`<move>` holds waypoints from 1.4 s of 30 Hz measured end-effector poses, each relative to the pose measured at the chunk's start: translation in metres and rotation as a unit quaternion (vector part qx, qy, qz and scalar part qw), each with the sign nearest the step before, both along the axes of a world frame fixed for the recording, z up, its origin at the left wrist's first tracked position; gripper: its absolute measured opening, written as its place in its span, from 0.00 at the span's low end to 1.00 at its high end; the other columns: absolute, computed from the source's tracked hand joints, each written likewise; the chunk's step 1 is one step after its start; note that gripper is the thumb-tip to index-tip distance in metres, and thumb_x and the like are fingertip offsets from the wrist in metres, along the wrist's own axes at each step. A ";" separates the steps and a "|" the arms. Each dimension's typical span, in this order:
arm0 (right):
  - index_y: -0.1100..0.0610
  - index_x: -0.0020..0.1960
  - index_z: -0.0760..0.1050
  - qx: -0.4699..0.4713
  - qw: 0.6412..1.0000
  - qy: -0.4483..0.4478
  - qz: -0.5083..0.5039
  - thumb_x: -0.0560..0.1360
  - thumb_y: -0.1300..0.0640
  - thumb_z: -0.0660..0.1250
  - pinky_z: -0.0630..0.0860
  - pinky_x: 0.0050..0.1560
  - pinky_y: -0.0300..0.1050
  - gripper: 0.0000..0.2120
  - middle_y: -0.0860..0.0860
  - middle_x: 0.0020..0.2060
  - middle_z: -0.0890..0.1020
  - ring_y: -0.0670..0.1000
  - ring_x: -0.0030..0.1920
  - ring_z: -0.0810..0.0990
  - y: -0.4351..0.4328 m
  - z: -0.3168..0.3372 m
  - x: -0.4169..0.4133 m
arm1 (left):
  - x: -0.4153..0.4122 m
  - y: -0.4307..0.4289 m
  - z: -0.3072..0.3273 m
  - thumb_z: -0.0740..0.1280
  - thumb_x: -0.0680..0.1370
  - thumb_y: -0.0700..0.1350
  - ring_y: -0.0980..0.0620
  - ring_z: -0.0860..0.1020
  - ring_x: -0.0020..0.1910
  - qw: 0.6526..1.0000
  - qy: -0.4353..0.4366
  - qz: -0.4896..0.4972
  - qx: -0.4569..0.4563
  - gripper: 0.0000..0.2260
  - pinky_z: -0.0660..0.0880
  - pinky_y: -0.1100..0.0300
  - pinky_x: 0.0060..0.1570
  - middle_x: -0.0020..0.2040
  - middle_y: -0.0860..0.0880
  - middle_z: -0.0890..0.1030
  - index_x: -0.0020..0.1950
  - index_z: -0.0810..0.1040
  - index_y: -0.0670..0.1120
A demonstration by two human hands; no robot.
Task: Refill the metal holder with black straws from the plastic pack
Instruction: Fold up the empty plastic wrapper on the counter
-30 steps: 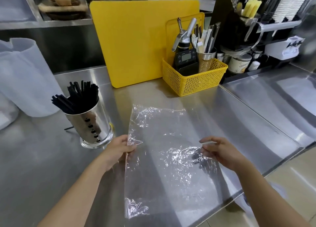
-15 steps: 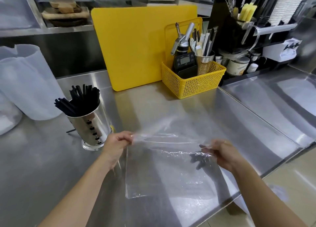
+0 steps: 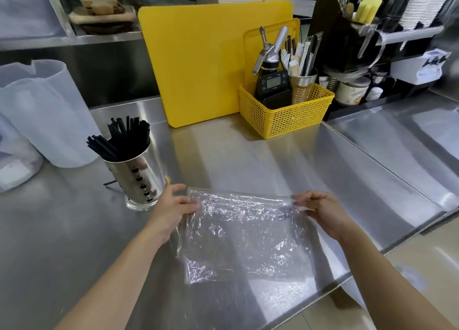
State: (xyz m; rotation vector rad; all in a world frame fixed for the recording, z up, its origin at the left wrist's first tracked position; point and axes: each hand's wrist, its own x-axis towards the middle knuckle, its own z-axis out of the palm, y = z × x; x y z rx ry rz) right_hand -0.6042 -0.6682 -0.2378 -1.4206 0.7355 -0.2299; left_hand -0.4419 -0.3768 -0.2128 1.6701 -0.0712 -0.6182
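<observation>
A shiny metal holder (image 3: 139, 180) with punched holes stands on the steel counter at the left, and black straws (image 3: 119, 138) fan out of its top. In front of me lies the clear plastic pack (image 3: 246, 237), flat, crinkled, folded over and with no straws in it. My left hand (image 3: 173, 208) pinches its upper left corner, just right of the holder. My right hand (image 3: 320, 210) pinches the upper right corner. One loose black straw (image 3: 109, 182) pokes out from behind the holder's base.
A yellow cutting board (image 3: 203, 63) leans at the back. Beside it stands a yellow basket (image 3: 285, 115) with tools and a timer. A translucent plastic jug (image 3: 47, 115) stands at the far left. The counter edge (image 3: 335, 282) runs diagonally at the lower right.
Both hands folded the far half of the flat plastic pack toward me, so it now lies doubled and shorter. The holder and straws have not moved.
</observation>
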 end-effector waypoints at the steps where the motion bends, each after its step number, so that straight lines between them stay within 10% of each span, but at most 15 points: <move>1: 0.56 0.27 0.78 -0.037 0.999 -0.001 -0.015 0.68 0.78 0.55 0.70 0.39 0.40 0.24 0.56 0.42 0.82 0.52 0.43 0.78 0.000 0.001 0.002 | -0.001 -0.001 0.002 0.70 0.66 0.26 0.44 0.78 0.42 1.000 -0.010 0.004 -0.004 0.27 0.76 0.48 0.53 0.44 0.39 0.80 0.61 0.66 0.41; 5: 0.57 0.39 0.78 -0.190 0.982 -0.008 0.011 0.70 0.75 0.60 0.71 0.37 0.26 0.16 0.57 0.43 0.79 0.51 0.44 0.75 0.008 0.022 0.012 | -0.002 -0.004 0.012 0.67 0.67 0.22 0.48 0.77 0.40 0.998 -0.049 -0.015 -0.034 0.24 0.77 0.65 0.33 0.41 0.43 0.79 0.58 0.67 0.40; 11: 0.54 0.58 0.73 -0.204 0.931 0.043 0.299 0.69 0.61 0.72 0.73 0.56 0.37 0.19 0.51 0.53 0.80 0.48 0.56 0.78 0.037 0.049 0.034 | -0.008 -0.020 0.030 0.67 0.66 0.22 0.50 0.76 0.39 0.989 -0.103 -0.077 -0.068 0.22 0.77 0.67 0.36 0.42 0.44 0.79 0.47 0.70 0.47; 14: 0.53 0.52 0.75 -0.213 0.911 0.062 0.347 0.69 0.62 0.72 0.76 0.53 0.42 0.14 0.52 0.47 0.83 0.49 0.50 0.81 0.048 0.048 0.043 | -0.012 -0.026 0.041 0.68 0.67 0.24 0.54 0.77 0.40 0.981 -0.133 -0.115 -0.076 0.21 0.77 0.70 0.40 0.44 0.45 0.78 0.52 0.71 0.44; 22: 0.58 0.40 0.76 -0.036 0.983 -0.106 0.145 0.69 0.72 0.68 0.77 0.36 0.40 0.10 0.49 0.28 0.83 0.48 0.31 0.82 0.041 0.049 0.042 | 0.018 -0.002 0.042 0.70 0.68 0.49 0.56 0.79 0.45 0.987 -0.057 -0.007 -0.153 0.16 0.71 0.62 0.49 0.46 0.52 0.81 0.54 0.75 0.48; 27: 0.59 0.40 0.74 0.099 0.983 -0.148 0.055 0.69 0.73 0.67 0.78 0.34 0.38 0.10 0.50 0.29 0.83 0.48 0.32 0.82 0.046 0.043 0.047 | 0.001 -0.011 0.023 0.77 0.50 0.65 0.54 0.81 0.43 0.983 0.030 -0.153 -0.101 0.43 0.76 0.59 0.47 0.46 0.51 0.82 0.58 0.75 0.44; 33: 0.58 0.40 0.76 0.071 0.988 -0.116 0.069 0.68 0.72 0.68 0.77 0.33 0.38 0.10 0.50 0.30 0.83 0.49 0.32 0.82 0.048 0.035 0.048 | -0.014 -0.040 0.020 0.69 0.73 0.37 0.60 0.80 0.32 0.996 -0.076 -0.040 -0.032 0.04 0.74 0.71 0.31 0.38 0.47 0.80 0.46 0.77 0.37; 42: 0.56 0.36 0.78 0.025 0.991 -0.045 0.123 0.70 0.68 0.68 0.76 0.30 0.42 0.09 0.57 0.33 0.80 0.54 0.32 0.78 0.028 0.038 0.045 | -0.003 -0.022 0.022 0.66 0.75 0.37 0.55 0.76 0.32 0.996 -0.076 -0.050 -0.007 0.01 0.72 0.67 0.31 0.35 0.49 0.79 0.45 0.77 0.40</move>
